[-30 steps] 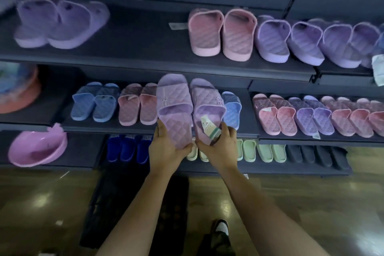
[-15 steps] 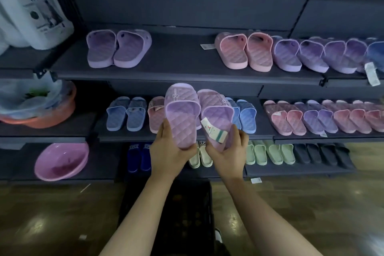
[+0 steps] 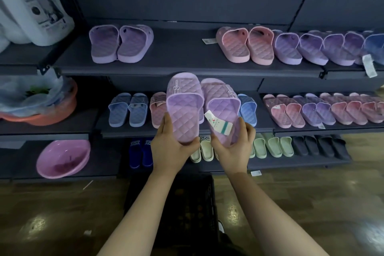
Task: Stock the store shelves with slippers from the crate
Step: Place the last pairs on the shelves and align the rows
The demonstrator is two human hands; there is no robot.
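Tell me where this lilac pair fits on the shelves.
Top shelf: bare stretch between the lone purple pair and the pink pair. Right of the pink pair the purple pairs crowd edge to edge; the middle shelf is packed too.

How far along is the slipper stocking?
Done: pairs already line the top shelf and middle shelf. In hand: the left hand grips one lilac slipper, the right hand its tagged partner, neither shelved yet. Left: a wide gap on the top shelf; what remains in the dark crate cannot be seen.
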